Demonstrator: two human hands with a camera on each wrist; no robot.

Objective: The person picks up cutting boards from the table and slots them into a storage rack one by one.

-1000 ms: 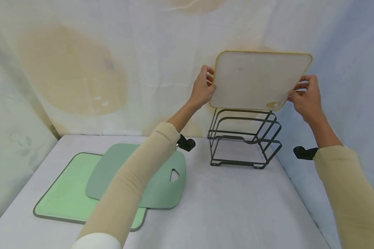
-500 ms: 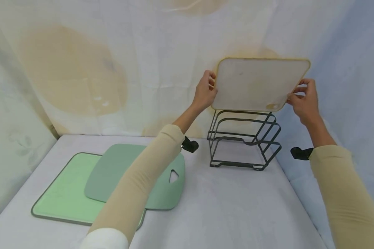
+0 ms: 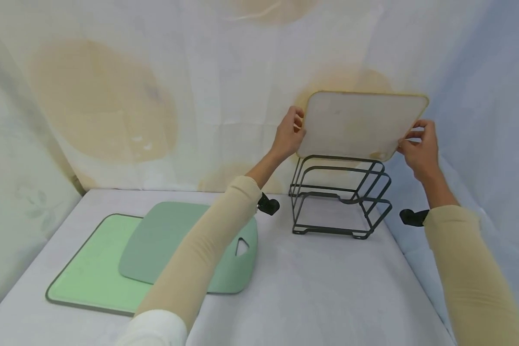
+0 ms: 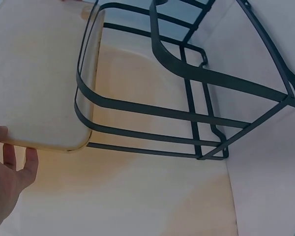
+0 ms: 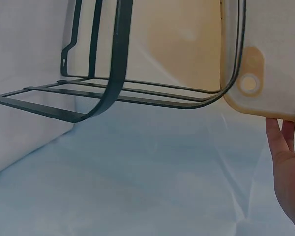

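On the desk (image 3: 311, 298), near the front left corner, two green boards (image 3: 95, 269) are stacked. Farther back, toward the right rear corner, the rack (image 3: 339, 197) stands. Just above its top, the white board (image 3: 361, 124) is held at both side edges: the left hand (image 3: 289, 134) and right hand (image 3: 419, 146) are curled round them. The lower edge would best be kept level and lined up with one slot. Only the wrist views show the board's corners against the rack's bars; only the head view shows both hands.
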